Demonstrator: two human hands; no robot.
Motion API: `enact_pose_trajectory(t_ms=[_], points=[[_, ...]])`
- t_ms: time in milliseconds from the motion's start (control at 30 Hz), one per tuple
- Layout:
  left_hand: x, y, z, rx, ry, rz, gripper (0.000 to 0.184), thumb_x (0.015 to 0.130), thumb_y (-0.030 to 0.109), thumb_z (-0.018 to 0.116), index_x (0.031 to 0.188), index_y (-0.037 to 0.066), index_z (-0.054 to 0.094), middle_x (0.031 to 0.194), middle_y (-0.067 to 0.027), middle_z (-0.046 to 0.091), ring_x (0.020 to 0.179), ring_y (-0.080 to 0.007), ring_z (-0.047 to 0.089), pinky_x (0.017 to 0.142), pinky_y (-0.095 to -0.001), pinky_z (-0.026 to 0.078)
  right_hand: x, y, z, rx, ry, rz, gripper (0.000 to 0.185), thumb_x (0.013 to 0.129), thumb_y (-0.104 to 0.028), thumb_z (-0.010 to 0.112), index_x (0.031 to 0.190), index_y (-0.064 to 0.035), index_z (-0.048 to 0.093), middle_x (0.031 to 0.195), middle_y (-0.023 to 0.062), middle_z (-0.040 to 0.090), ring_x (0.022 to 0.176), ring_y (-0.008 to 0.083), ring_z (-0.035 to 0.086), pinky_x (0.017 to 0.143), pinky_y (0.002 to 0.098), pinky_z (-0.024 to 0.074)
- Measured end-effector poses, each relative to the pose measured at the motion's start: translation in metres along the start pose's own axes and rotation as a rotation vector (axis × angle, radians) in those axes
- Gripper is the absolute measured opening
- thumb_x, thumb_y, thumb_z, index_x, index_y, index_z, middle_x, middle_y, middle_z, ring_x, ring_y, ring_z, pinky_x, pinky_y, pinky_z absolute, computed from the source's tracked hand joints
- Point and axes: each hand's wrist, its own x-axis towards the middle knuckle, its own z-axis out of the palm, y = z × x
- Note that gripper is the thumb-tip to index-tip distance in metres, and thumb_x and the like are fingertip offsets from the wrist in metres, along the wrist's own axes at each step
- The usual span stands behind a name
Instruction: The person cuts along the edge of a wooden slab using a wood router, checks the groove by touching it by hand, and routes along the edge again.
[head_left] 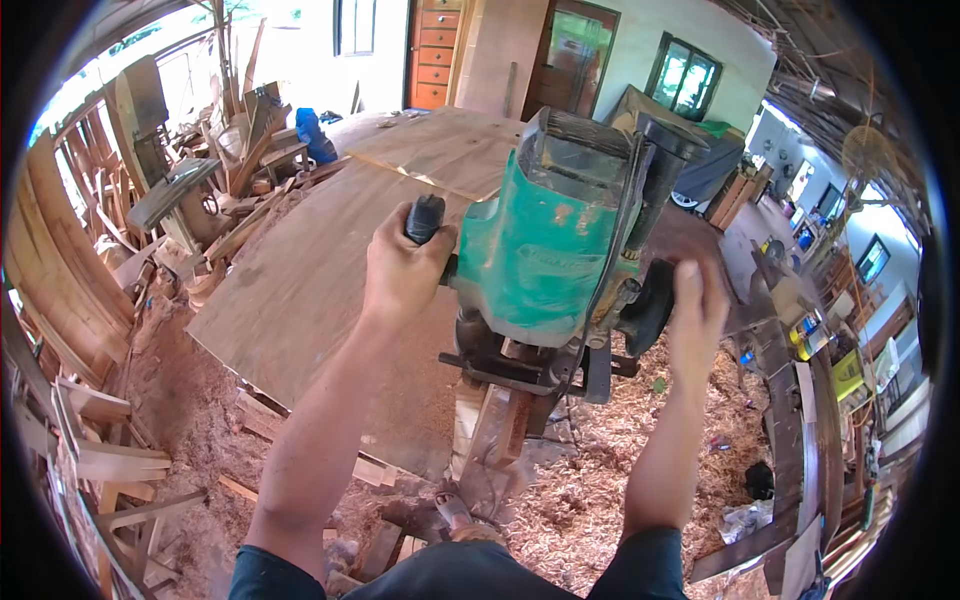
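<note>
A large green router (545, 240) with a black base fills the middle of the view, raised toward the camera. My left hand (405, 265) is wrapped round its black left handle (425, 218). Beside the black right-hand knob (648, 310) is my right hand (697, 310), slightly blurred, its fingers stretched upward rather than curled round the knob. Whether the palm touches the knob I cannot tell. Below the router's base runs a narrow wooden piece (512, 425), partly hidden by the tool. A dark cord (608, 265) hangs along the router's right side.
A broad plywood sheet (300, 290) lies behind and left of the router. Wood shavings (620, 470) cover the ground. Scrap timber (110, 460) is piled at left, and long boards (790, 450) lie at right. My sandalled foot (453, 508) shows below.
</note>
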Motion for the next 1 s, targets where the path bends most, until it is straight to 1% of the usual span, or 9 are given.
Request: enact_pose_trajectory(t_ms=[33, 100, 167, 233, 300, 400, 600, 800, 1000], points=[[-0.001, 0.0, 0.001, 0.012, 0.001, 0.004, 0.029, 0.083, 0.022, 0.069, 0.096, -0.003, 0.062, 0.077, -0.0113, 0.065, 0.071, -0.0189, 0.06, 0.07, -0.0363, 0.05, 0.011, -0.013, -0.006, -0.031, 0.021, -0.003, 0.049, 0.099, -0.038, 0.058, 0.133, -0.0024, 0.06, 0.126, 0.0153, 0.064, 0.119, 0.0192, 0.057, 0.105, 0.033, 0.0391], [0.003, 0.001, -0.003, 0.039, 0.003, 0.021, 0.029, 0.082, 0.022, 0.068, 0.095, -0.003, 0.062, 0.076, -0.0114, 0.064, 0.071, -0.0188, 0.06, 0.07, -0.0362, 0.05, 0.029, -0.048, -0.005, -0.029, 0.012, -0.069, 0.048, 0.098, -0.036, 0.058, 0.133, -0.0031, 0.06, 0.118, 0.0109, 0.067, 0.109, 0.0164, 0.06, 0.096, 0.032, 0.045], [0.002, 0.001, 0.001, 0.024, 0.019, 0.024, 0.029, 0.082, 0.022, 0.068, 0.095, -0.003, 0.062, 0.076, -0.0114, 0.064, 0.071, -0.0186, 0.06, 0.069, -0.0362, 0.05, 0.057, -0.066, -0.008, -0.066, -0.112, -0.23, 0.051, 0.099, -0.039, 0.054, 0.135, -0.0032, 0.059, 0.119, 0.0095, 0.066, 0.103, 0.0141, 0.06, 0.089, 0.0298, 0.0468], [0.001, 0.001, 0.001, 0.016, 0.02, 0.025, 0.029, 0.081, 0.022, 0.068, 0.095, -0.004, 0.062, 0.076, -0.0115, 0.064, 0.071, -0.0185, 0.06, 0.069, -0.036, 0.05, 0.072, -0.082, -0.009, -0.055, -0.263, -0.288, 0.053, 0.1, -0.041, 0.051, 0.137, -0.0034, 0.058, 0.119, 0.0088, 0.066, 0.1, 0.0127, 0.06, 0.084, 0.0284, 0.048], [0.001, 0.004, 0.0, 0.018, 0.019, 0.027, 0.029, 0.081, 0.022, 0.068, 0.095, -0.004, 0.062, 0.075, -0.0116, 0.064, 0.07, -0.0185, 0.06, 0.068, -0.0358, 0.05, 0.081, -0.096, -0.008, 0.002, -0.439, -0.255, 0.053, 0.099, -0.039, 0.051, 0.139, -0.0037, 0.056, 0.121, 0.0087, 0.065, 0.099, 0.0122, 0.06, 0.082, 0.0279, 0.0487], [0.0, 0.004, 0.0, 0.029, 0.011, 0.023, 0.029, 0.081, 0.021, 0.068, 0.095, -0.003, 0.062, 0.075, -0.0117, 0.064, 0.069, -0.0184, 0.06, 0.068, -0.0355, 0.05, 0.101, -0.093, -0.011, -0.003, -0.548, -0.332, 0.05, 0.097, -0.039, 0.055, 0.134, -0.0058, 0.061, 0.105, 0.0027, 0.067, 0.093, 0.0112, 0.059, 0.078, 0.0272, 0.0458], [0.0, 0.004, 0.0, 0.045, 0.019, 0.028, 0.029, 0.082, 0.021, 0.068, 0.095, -0.004, 0.062, 0.075, -0.0119, 0.064, 0.069, -0.0184, 0.061, 0.067, -0.0359, 0.05, 0.116, -0.091, -0.011, 0.017, -0.69, -0.318, 0.048, 0.096, -0.034, 0.057, 0.133, -0.0043, 0.061, 0.097, 0.0014, 0.066, 0.087, 0.0103, 0.055, 0.078, 0.026, 0.0443], [0.0, 0.007, 0.0, 0.075, 0.034, 0.015, 0.029, 0.082, 0.021, 0.067, 0.095, -0.004, 0.062, 0.075, -0.0127, 0.065, 0.07, -0.0189, 0.062, 0.068, -0.0365, 0.051, 0.111, -0.106, -0.006, -0.179, -0.602, -0.356, 0.046, 0.096, -0.038, 0.057, 0.122, -0.0003, 0.063, 0.089, -0.0008, 0.063, 0.079, 0.0093, 0.05, 0.071, 0.0264, 0.0406], [0.0, 0.004, 0.0, 0.036, 0.023, -0.001, 0.03, 0.082, 0.022, 0.068, 0.096, -0.004, 0.061, 0.075, -0.0128, 0.064, 0.069, -0.0182, 0.061, 0.068, -0.0366, 0.05, 0.114, -0.105, 0.001, -0.004, -0.638, -0.267, 0.039, 0.094, -0.032, 0.065, 0.116, 0.0003, 0.064, 0.084, -0.0023, 0.059, 0.079, 0.0096, 0.051, 0.073, 0.0257, 0.0402]])
